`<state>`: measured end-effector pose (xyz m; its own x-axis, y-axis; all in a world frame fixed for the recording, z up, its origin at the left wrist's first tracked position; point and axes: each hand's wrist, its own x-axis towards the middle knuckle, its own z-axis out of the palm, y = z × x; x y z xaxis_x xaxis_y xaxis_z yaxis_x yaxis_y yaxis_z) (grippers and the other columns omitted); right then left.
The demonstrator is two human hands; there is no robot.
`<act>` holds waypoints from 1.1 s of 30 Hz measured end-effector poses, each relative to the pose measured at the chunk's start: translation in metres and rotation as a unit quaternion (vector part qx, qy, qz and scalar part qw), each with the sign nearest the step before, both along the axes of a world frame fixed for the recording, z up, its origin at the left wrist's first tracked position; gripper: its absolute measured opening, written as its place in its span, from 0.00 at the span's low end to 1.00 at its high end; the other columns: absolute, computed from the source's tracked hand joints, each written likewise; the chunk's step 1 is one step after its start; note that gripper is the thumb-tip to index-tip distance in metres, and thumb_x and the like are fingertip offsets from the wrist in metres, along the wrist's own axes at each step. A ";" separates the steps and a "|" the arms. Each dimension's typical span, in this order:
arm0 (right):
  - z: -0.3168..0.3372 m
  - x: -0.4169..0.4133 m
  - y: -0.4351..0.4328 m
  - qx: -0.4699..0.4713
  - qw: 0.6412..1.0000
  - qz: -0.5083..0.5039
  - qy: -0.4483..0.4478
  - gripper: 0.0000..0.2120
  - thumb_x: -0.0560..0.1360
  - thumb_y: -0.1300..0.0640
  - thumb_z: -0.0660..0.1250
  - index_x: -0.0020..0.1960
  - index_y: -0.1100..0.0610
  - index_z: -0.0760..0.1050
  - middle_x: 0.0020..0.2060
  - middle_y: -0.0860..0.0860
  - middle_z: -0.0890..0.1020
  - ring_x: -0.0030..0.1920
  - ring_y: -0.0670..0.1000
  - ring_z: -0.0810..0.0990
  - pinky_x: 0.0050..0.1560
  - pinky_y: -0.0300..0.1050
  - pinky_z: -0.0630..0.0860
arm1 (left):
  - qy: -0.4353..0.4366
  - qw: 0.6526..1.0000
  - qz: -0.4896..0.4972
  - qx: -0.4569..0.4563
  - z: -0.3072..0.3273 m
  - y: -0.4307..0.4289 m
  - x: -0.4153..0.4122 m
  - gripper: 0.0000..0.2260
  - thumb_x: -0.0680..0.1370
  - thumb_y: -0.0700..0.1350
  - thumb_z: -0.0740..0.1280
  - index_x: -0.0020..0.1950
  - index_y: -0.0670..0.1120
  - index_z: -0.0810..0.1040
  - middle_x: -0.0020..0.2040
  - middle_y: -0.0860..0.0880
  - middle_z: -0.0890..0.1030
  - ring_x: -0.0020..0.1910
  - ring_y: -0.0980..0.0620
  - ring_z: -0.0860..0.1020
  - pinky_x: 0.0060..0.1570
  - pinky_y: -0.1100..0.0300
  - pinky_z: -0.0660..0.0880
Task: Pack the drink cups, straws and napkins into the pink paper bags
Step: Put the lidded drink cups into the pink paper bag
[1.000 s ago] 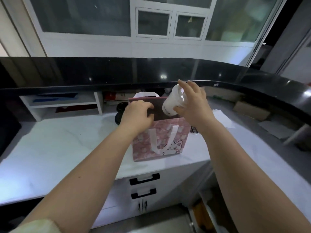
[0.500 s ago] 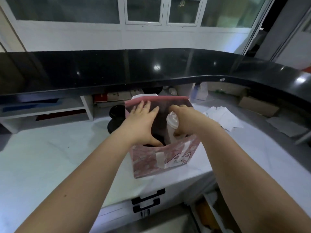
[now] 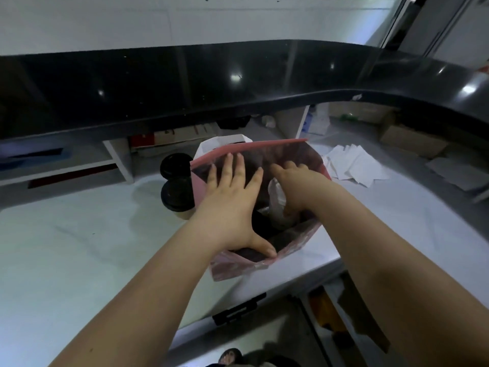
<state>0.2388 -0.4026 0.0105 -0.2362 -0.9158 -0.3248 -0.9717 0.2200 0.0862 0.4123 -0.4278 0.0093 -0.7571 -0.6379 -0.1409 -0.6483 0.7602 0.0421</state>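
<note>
From the head: presses left hand (image 3: 230,210) flat, fingers straight, against the inner wall of the pink paper bag (image 3: 238,268) at the counter's (image 3: 79,247) front edge; grips white drink cup (image 3: 276,200) with curled right hand (image 3: 299,181) inside the bag; shows two black-lidded cups (image 3: 176,192) just beside its left side, napkins (image 3: 354,168) toward the back right

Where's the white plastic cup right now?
In the head view, centre frame, the white cup is inside the open pink bag on the counter, gripped by the right hand, while the left hand spreads the bag's mouth.
</note>
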 end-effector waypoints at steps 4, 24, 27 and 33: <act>-0.012 -0.002 -0.002 0.017 0.999 0.038 -0.005 0.47 0.68 0.55 0.76 0.77 0.51 0.50 0.68 0.57 0.65 0.66 0.61 0.68 0.63 0.55 0.73 | -0.004 1.000 0.018 0.000 -0.002 0.000 -0.003 0.65 0.57 0.77 0.68 0.78 0.52 0.33 0.77 0.41 0.31 0.74 0.41 0.28 0.74 0.38 0.39; -0.047 -0.018 0.021 -0.081 0.985 0.142 -0.057 0.35 0.72 0.62 0.68 0.74 0.51 0.56 0.68 0.56 0.62 0.66 0.60 0.63 0.59 0.56 0.75 | -0.003 0.996 0.091 -0.012 0.001 0.025 -0.007 0.65 0.57 0.77 0.68 0.78 0.52 0.32 0.77 0.42 0.29 0.74 0.44 0.26 0.74 0.44 0.33; -0.045 -0.021 0.021 -0.077 0.984 0.143 -0.070 0.36 0.71 0.61 0.69 0.74 0.50 0.56 0.68 0.55 0.61 0.66 0.59 0.63 0.60 0.56 0.74 | -0.006 0.995 0.095 -0.018 0.001 0.031 -0.008 0.65 0.56 0.78 0.67 0.78 0.52 0.32 0.77 0.42 0.30 0.74 0.43 0.26 0.75 0.42 0.35; -0.027 -0.028 0.024 -0.055 0.981 0.164 -0.088 0.42 0.68 0.56 0.73 0.76 0.50 0.55 0.65 0.54 0.65 0.63 0.57 0.65 0.60 0.51 0.73 | 0.001 0.995 0.099 -0.016 -0.001 0.041 -0.017 0.64 0.58 0.78 0.66 0.78 0.53 0.33 0.77 0.42 0.30 0.74 0.44 0.27 0.75 0.41 0.38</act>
<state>0.2104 -0.3784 -0.0170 0.1281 -0.9651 -0.2285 -0.9894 -0.1085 -0.0964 0.3957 -0.3865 0.0085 -0.6171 -0.7782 -0.1165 -0.7849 0.6193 0.0205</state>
